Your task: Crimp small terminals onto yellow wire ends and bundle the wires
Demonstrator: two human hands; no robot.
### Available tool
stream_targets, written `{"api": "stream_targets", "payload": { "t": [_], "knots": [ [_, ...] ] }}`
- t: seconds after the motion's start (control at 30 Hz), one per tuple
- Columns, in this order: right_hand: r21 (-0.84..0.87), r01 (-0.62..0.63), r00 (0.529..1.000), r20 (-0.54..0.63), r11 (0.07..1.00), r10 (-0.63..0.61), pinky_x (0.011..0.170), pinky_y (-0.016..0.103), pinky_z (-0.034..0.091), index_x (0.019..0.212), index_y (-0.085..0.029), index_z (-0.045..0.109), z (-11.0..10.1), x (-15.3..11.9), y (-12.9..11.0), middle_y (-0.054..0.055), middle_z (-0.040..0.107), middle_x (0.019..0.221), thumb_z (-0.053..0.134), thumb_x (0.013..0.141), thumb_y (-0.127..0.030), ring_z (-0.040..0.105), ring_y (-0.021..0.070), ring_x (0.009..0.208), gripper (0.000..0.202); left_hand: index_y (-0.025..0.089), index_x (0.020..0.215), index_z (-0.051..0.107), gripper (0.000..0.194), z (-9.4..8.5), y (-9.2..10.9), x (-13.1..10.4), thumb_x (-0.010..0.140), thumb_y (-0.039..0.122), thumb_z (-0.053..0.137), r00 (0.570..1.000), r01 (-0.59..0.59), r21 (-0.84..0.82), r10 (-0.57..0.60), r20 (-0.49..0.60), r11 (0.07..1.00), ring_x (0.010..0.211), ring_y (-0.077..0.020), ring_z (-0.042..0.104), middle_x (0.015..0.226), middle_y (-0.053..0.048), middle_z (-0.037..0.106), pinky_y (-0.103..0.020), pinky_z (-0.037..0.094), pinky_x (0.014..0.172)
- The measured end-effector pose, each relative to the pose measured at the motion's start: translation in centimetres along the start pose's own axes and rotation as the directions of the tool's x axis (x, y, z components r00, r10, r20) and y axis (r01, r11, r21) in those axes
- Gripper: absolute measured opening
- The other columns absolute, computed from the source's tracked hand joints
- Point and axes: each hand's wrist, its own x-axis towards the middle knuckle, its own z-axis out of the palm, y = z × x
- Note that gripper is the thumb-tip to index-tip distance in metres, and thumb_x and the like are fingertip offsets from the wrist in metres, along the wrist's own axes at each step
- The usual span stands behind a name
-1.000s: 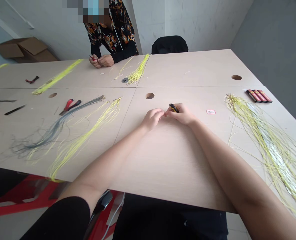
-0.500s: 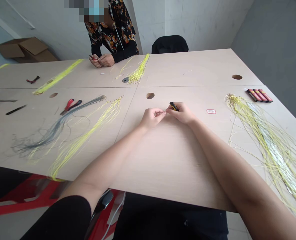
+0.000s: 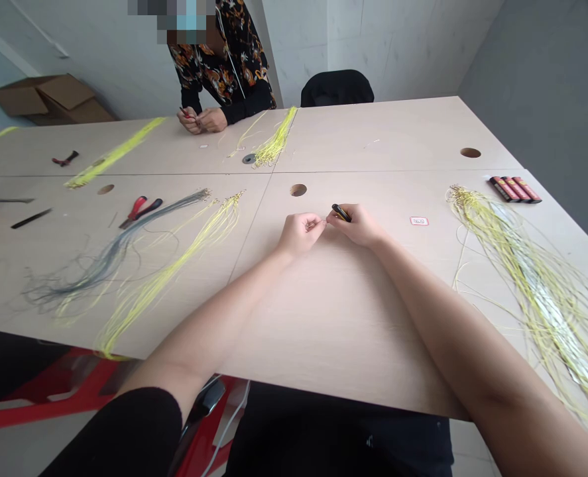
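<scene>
Over the middle of the wooden table (image 3: pixel 323 318), my left hand (image 3: pixel 301 233) is closed in a pinch; what it holds is too small to name. My right hand (image 3: pixel 357 224) is closed around a black and yellow tool (image 3: pixel 342 212), with its fingertips meeting those of my left hand. To the right of my hands lies a small red-edged label (image 3: pixel 419 221). A bundle of yellow cords (image 3: pixel 517 265) lies farther right. Left of my hands are another yellow bundle (image 3: pixel 174 262) and a grey-blue bundle (image 3: pixel 119 248).
Red-handled pliers (image 3: pixel 139 211) and a black pen-like tool (image 3: pixel 32 218) lie at left. Four red and black packs (image 3: pixel 515 189) lie at the right. Across the table a person (image 3: pixel 246 59) holds something red beside more yellow cords (image 3: pixel 275 140). A table hole (image 3: pixel 298 190) is just beyond my hands.
The black and yellow tool has tilted and shifted slightly left in my right hand. Both my hands have moved slightly left, still together at the fingertips.
</scene>
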Motion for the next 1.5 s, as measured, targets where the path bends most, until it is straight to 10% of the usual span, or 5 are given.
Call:
{"api": "stream_targets", "payload": {
  "t": [0.67, 1.2, 1.5],
  "knots": [
    [0.079, 0.014, 0.998, -0.068, 0.997, -0.009, 0.056, 0.027, 0.027, 0.069, -0.019, 0.052, 0.0, -0.1, -0.1, -0.004, 0.039, 0.058, 0.054, 0.075, -0.029, 0.033, 0.0105, 0.056, 0.012, 0.018, 0.055, 0.044, 0.028, 0.1, 0.0, -0.2, 0.078, 0.032, 0.053, 0.996, -0.04, 0.06, 0.045, -0.077, 0.997, 0.05, -0.0087, 0.033, 0.05, 0.004, 0.037, -0.024, 0.028, 0.052],
    [0.696, -0.076, 0.915, -0.236, 0.714, 0.327, 0.046, 0.026, 0.023, 0.061, -0.022, 0.043, 1.9, 0.1, -1.2, -0.006, 0.031, 0.053, 0.066, 0.064, -0.028, 0.025, 0.0076, 0.048, 0.025, 0.021, 0.064, 0.045, 0.041, -0.4, 1.5, -1.2, 0.089, 0.053, 0.046, 0.94, -0.163, 0.118, 0.19, -0.283, 0.98, 0.049, -0.0102, 0.034, 0.051, 0.004, 0.038, -0.026, 0.03, 0.053],
    [0.631, -0.127, 0.945, -0.159, 0.766, 0.287, 0.043, 0.027, 0.029, 0.06, -0.022, 0.038, 4.1, -0.6, -1.3, -0.002, 0.041, 0.052, 0.059, 0.075, -0.059, 0.035, 0.0095, 0.045, 0.045, 0.021, 0.066, 0.044, 0.04, 0.5, 4.1, -0.1, 0.09, 0.052, 0.046, 0.924, -0.147, 0.097, 0.172, -0.342, 0.984, 0.049, -0.0097, 0.037, 0.053, 0.003, 0.043, -0.025, 0.03, 0.053]
  ]
}}
